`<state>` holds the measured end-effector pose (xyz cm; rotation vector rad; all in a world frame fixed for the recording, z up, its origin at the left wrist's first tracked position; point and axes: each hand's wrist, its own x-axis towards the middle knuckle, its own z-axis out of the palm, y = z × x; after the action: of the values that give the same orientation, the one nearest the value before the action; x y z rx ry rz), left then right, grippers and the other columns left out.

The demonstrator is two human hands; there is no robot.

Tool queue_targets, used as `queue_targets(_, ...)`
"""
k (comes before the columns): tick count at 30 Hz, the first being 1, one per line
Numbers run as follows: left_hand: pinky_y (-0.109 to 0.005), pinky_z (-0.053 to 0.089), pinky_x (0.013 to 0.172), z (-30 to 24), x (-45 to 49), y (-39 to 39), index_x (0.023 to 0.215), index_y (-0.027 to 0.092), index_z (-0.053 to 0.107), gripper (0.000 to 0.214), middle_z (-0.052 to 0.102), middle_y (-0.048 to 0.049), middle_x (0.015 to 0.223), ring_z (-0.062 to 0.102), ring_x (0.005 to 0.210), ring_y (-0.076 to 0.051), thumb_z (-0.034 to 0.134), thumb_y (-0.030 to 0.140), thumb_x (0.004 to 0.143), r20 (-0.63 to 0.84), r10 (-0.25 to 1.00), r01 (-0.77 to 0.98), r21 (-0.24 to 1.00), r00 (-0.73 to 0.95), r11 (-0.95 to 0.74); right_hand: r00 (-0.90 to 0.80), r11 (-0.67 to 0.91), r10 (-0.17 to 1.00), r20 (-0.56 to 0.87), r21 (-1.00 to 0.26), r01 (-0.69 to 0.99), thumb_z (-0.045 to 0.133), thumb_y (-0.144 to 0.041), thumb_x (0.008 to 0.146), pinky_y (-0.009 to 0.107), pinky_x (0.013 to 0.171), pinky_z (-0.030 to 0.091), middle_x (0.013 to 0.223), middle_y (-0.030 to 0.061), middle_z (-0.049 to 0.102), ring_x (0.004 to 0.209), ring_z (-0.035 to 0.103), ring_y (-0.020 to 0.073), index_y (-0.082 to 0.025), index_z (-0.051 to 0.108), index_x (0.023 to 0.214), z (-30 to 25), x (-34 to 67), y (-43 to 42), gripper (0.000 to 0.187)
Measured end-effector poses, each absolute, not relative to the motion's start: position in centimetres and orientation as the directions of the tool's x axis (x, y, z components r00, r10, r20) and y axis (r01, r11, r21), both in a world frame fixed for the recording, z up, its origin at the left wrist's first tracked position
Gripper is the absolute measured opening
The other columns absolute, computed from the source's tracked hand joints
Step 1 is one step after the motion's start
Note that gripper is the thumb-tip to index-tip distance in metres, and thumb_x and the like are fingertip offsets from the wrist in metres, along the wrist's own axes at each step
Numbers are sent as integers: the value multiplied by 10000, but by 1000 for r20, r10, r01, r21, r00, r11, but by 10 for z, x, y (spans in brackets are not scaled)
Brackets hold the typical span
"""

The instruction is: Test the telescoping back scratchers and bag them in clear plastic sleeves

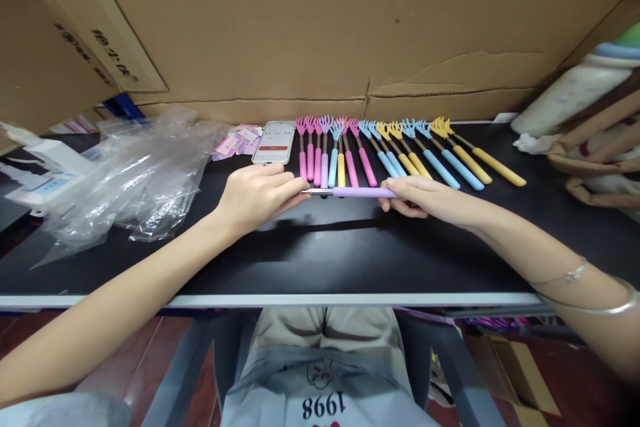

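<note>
A back scratcher (364, 193) with a purple handle and a metal rod lies level between my two hands, above the black table. The fingers of my left hand (260, 193) are closed on its rod end, and its claw head is hidden in that hand. My right hand (417, 197) pinches the far end of the purple handle. Just beyond, a row of several back scratchers (365, 153) in pink, purple, blue and yellow lies on the table with claws pointing away from me.
Clear plastic bags (145, 173) lie at the left beside a white power strip (55, 170). A phone (274, 142) showing a timer rests near colourful cards (237, 141). Cardboard (320, 27) walls the back. A bottle (570, 93) and a brown bag (600, 153) stand at the right.
</note>
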<state>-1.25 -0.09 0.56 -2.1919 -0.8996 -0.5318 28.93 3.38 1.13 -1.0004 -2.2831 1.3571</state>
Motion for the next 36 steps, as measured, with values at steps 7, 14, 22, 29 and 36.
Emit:
queue_targets(7,-261,331,492,6,-9,-3,715,224,647,364,629,18,560,544,565,-131,440,371,976,607,414,725,-461,679,-513,-697,292,712,-88,-866,407,354,-569,952,260,482,250,465,-75,313,431,285,74,-152,555,824,8,287,35,480)
queue_targets(14,-261,290,487,14,-11,-6,808,226,696,321,647,5,609,572,606,-134,470,394,963,624,411,735,-451,665,-506,-650,335,760,-5,-854,399,386,-586,933,256,474,250,477,-69,325,442,299,74,-161,539,824,12,286,37,464)
queue_targets(22,-250,250,467,19,-27,4,826,237,710,314,646,7,613,582,599,-130,492,427,950,644,415,746,-404,643,-529,-694,456,720,14,-764,458,427,-562,932,246,571,332,562,-53,438,549,415,94,-181,520,1051,26,309,47,410)
queue_targets(29,-244,262,467,18,-26,3,817,232,710,324,641,10,611,594,602,-120,492,430,952,675,382,746,-391,631,-540,-751,520,659,-32,-702,487,369,-502,969,251,623,370,646,-27,507,612,474,98,-171,536,988,23,303,43,371)
queue_targets(36,-236,292,459,13,-25,4,827,235,715,305,635,17,608,590,579,-116,507,425,941,675,418,753,-324,609,-573,-734,552,679,23,-676,489,371,-509,964,249,615,360,606,-32,494,587,467,95,-172,558,888,20,300,40,393)
